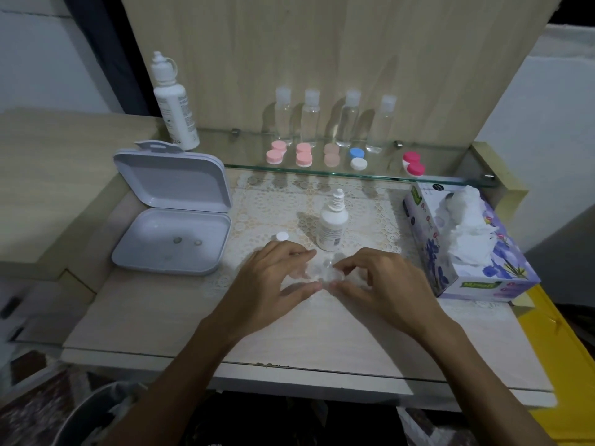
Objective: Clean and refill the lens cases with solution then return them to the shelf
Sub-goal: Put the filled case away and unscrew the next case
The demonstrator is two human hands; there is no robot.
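- We find both hands over the lace mat (pixel 264 201), just in front of the small bottle (pixel 332 225), which is our landmark.
- The left hand (pixel 273 278) and right hand (pixel 376 278) have fingers curled inward, tips pinching a clear lens case (pixel 317 272) between them; the case is blurred, so we cannot tell whether its wells hold solution.
- A white cap (pixel 282 236) lies loose just left of the bottle.
- The bottle stands uncapped, close behind the fingers; in our judgement a knuckle nudge would topple and spill it.
- Behind the bottle, on the glass shelf (pixel 244 167), five more cases (pixel 304 158) stand in a row.
- Left of the bottle, an open box (pixel 174 239) holds two small items, too small to identify.
- Risk: the case is clear and light; a slipping pinch would tip it onto the mat.
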